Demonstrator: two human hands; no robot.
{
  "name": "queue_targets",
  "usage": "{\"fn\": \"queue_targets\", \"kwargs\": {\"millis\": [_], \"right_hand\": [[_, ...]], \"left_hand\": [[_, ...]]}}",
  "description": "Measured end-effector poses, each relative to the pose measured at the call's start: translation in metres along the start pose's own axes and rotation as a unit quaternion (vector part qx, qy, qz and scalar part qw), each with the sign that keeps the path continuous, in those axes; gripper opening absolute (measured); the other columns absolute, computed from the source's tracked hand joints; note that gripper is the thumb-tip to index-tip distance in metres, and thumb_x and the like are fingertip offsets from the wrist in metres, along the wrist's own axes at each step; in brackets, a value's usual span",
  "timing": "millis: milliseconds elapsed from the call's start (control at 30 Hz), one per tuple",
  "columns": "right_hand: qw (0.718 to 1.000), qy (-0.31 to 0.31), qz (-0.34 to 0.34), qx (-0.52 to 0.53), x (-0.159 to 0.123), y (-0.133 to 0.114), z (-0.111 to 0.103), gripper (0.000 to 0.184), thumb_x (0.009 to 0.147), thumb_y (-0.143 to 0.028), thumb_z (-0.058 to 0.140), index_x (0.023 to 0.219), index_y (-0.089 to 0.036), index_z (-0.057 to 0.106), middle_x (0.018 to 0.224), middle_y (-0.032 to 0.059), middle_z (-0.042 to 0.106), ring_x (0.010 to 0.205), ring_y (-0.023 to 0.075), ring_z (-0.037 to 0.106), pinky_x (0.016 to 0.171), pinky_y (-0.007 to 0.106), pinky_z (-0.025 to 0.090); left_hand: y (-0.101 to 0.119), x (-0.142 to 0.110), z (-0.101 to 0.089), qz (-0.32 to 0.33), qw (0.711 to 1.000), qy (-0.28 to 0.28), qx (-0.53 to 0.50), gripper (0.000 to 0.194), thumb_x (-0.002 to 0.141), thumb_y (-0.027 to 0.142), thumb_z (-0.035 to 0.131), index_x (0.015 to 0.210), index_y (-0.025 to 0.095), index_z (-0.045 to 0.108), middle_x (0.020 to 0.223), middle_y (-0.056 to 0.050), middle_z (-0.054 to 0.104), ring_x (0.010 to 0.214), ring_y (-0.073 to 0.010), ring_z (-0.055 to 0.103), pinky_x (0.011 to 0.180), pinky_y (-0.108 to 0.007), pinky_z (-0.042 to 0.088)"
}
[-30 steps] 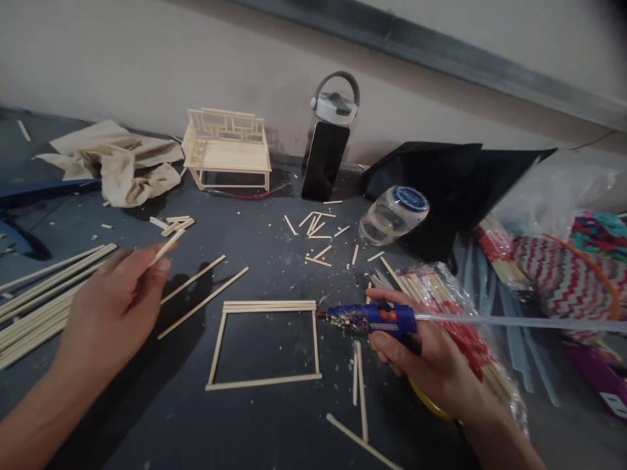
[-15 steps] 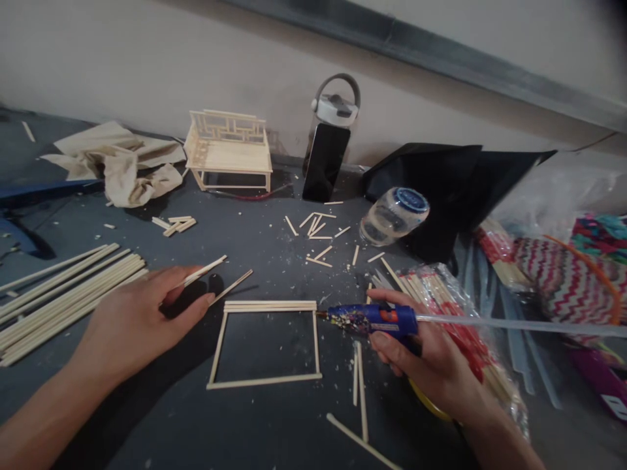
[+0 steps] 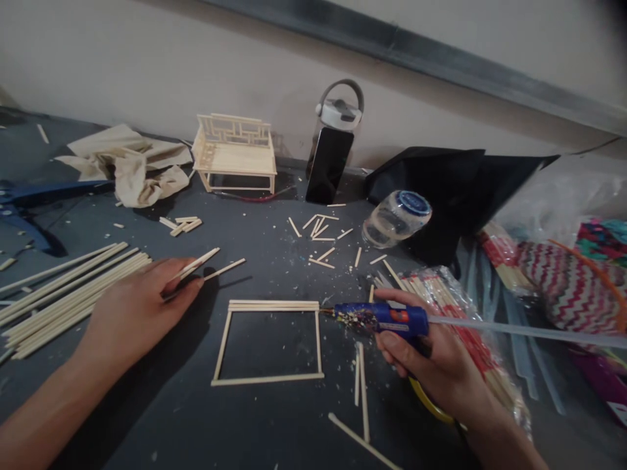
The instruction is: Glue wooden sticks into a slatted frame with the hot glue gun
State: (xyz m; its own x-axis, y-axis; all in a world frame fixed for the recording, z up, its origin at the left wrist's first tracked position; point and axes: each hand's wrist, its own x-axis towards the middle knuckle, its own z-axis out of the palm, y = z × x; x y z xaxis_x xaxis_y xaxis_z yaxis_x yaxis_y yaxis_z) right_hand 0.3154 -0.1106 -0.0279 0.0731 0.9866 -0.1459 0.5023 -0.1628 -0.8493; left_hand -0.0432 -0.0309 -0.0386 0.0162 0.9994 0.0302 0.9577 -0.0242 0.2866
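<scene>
My right hand (image 3: 431,352) is wrapped round a blue glue gun (image 3: 386,318), with a long clear glue stick (image 3: 519,331) trailing from its back end. The gun's nozzle is at the upper right corner of a rectangular frame of thin wooden sticks (image 3: 267,378) lying flat on the table. Several sticks lie side by side along the frame's far edge. To the left of the frame, my left hand (image 3: 147,303) is closed on short wooden sticks (image 3: 223,269), whose ends point up and to the right. They are held above the table, apart from the frame.
Behind stand a miniature wooden bench (image 3: 235,156), a phone (image 3: 329,166) against a bottle, and a tilted jar (image 3: 399,219). Long sticks (image 3: 73,297) lie left, near blue pliers (image 3: 32,215) and crumpled cloth (image 3: 132,163). Packaged sticks (image 3: 455,313) lie right. Cut pieces (image 3: 318,228) are scattered about.
My left hand has drawn slightly up and left with its sticks, and their angle has shifted. The glue gun's nozzle stays at the frame's corner. The whole view has shifted a little.
</scene>
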Motion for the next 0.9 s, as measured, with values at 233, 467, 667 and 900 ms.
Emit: {"fn": "queue_targets", "kwargs": {"millis": [233,467,667,900], "right_hand": [[0.988,0.011,0.002,0.151,-0.007,-0.014,-0.004,0.053,0.083,-0.041,0.065,0.128,-0.026,0.043,0.065,-0.0003,0.062,0.050,0.0136,0.056,0.040,0.022,0.045],[0.972,-0.014,0.029,0.234,-0.023,-0.052,0.016,0.053,0.084,-0.045,0.062,0.130,-0.026,0.041,0.065,0.0005,0.062,0.050,0.0145,0.055,0.038,0.022,0.043],[0.987,-0.117,0.042,0.100,-0.006,-0.074,0.062,0.048,0.088,-0.042,0.057,0.128,-0.024,0.039,0.066,-0.0031,0.059,0.047,0.0104,0.052,0.042,0.022,0.045],[0.988,-0.130,0.014,0.082,0.006,-0.074,0.098,0.048,0.087,-0.044,0.056,0.127,-0.024,0.038,0.074,-0.0026,0.057,0.059,0.0134,0.057,0.040,0.020,0.047]], "left_hand": [[-0.001,-0.004,0.002,-0.002,0.995,0.097,-0.035,0.035,0.087,0.046,0.043,0.091,0.020,0.066,0.064,0.002,0.060,0.057,-0.0131,0.054,0.056,-0.022,0.033],[0.002,-0.005,0.008,0.011,0.989,0.072,-0.126,0.029,0.087,0.041,0.045,0.090,0.020,0.066,0.070,0.001,0.066,0.060,-0.0144,0.058,0.057,-0.023,0.037],[0.002,-0.006,0.011,0.027,0.982,0.081,-0.171,0.027,0.086,0.039,0.046,0.089,0.021,0.066,0.071,0.001,0.068,0.061,-0.0147,0.059,0.058,-0.024,0.038],[-0.001,-0.007,0.010,0.027,0.979,0.071,-0.187,0.025,0.087,0.037,0.045,0.091,0.022,0.066,0.071,0.001,0.068,0.063,-0.0153,0.059,0.057,-0.025,0.038]]}}
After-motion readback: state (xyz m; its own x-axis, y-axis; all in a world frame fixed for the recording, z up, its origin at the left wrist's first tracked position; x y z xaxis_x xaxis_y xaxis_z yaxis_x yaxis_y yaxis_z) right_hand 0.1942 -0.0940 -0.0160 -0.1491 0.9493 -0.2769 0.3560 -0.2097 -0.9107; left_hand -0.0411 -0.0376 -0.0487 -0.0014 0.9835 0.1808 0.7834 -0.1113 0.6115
